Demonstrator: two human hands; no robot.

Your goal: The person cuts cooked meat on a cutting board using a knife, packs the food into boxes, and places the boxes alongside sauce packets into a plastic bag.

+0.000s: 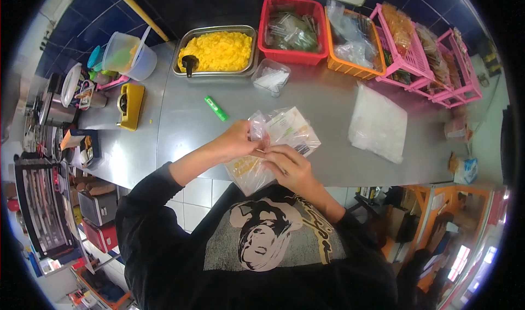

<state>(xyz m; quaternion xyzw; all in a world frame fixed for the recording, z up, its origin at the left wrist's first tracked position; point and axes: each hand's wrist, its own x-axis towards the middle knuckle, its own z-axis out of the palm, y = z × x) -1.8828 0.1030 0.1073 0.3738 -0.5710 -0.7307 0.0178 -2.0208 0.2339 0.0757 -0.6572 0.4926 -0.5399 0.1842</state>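
Observation:
My left hand (239,140) and my right hand (290,169) meet at the front edge of the steel table. Their fingers are closed on the gathered neck of a clear plastic bag (245,173), which hangs toward my body with something yellowish showing through it. A bit of clear plastic stands up above my left fingers. What exactly lies between the fingertips is too small to make out. Just beyond my hands lie clear plastic packets with white printed labels (287,125). A slim green object (216,108) lies on the table ahead of my left hand.
Along the back stand a steel tray (180,69) of yellow food with a black spoon, a small clear tub (272,78), a red basket (294,54), an orange basket (358,70) and pink racks (418,72). White plastic sheets (378,121) lie right; a yellow tape dispenser (130,107) stands left.

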